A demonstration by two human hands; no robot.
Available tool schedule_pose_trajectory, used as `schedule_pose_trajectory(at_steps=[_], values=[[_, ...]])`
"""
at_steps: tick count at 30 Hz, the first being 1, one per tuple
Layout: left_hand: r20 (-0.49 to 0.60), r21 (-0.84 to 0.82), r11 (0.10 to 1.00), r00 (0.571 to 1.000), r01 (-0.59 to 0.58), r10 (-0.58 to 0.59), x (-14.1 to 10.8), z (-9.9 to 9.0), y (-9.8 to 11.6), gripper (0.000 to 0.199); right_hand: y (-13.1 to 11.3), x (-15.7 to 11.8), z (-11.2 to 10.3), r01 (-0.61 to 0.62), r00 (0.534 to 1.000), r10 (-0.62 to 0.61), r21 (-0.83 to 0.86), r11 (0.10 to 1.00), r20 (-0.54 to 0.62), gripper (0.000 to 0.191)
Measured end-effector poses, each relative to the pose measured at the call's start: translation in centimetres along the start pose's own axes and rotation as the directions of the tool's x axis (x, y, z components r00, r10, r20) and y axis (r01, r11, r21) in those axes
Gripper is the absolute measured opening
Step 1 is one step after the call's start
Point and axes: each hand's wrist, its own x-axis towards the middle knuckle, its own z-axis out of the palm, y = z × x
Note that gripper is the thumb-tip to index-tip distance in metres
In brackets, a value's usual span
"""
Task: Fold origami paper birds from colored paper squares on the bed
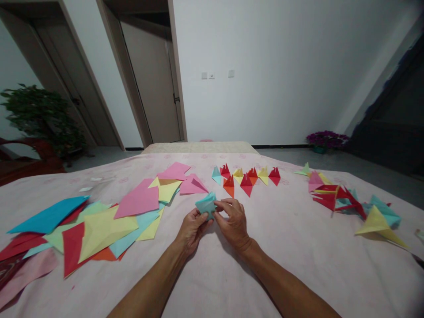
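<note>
A small light-blue piece of folded paper (206,204) is held up over the middle of the table, between both hands. My left hand (193,227) pinches its lower left part, the thumb on the near face. On the other side, my right hand (232,221) grips the right edge between thumb and fingertips. The paper has several layers, with an opening showing along its top. Just beyond it stand small folded paper figures in rows, among them a red one (246,184), a light-blue one (216,175) and a yellow one (263,175).
Loose paper sheets lie in a spread pile at left, including a yellow sheet (106,229), a blue sheet (49,215) and a pink sheet (139,199). Larger folded pieces, such as a yellow one (377,223), sit at right. A pink patterned cloth (298,265) covers the table.
</note>
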Motion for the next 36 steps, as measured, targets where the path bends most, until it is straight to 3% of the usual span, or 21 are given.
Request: schedule_pose_trajectory(at_steps=[6,19,23,27,31,36], values=[[-0.008,0.024,0.997,0.998,-0.069,0.069,-0.2,0.3,-0.2,0.049,-0.3,0.0,0.0,-0.001,0.999,-0.001,0.034,0.999,0.034,0.033],[-0.068,0.026,0.996,0.994,-0.082,0.084,0.2,-0.1,-0.7,0.045,-0.1,0.7,0.1,-0.183,0.982,0.187,0.103,0.978,-0.029,0.023],[-0.058,0.087,0.991,0.992,-0.104,0.109,0.0,0.1,-0.8,0.046,0.3,0.5,0.7,-0.399,0.917,0.380,0.305,0.865,0.124,0.017],[-0.048,0.117,0.985,0.990,-0.126,0.132,-0.1,0.2,-0.9,0.049,0.2,0.4,0.9,-0.511,0.860,0.444,0.426,0.747,0.252,0.018],[-0.058,0.096,0.991,0.993,-0.094,0.100,-0.1,0.1,-0.8,0.046,-0.2,0.5,0.6,-0.466,0.884,0.414,0.444,0.765,0.216,0.014],[-0.073,-0.018,0.998,0.996,-0.055,0.053,0.4,-0.5,-0.1,0.035,-0.4,0.5,0.1,-0.257,0.965,0.250,0.429,0.866,0.073,0.032]])
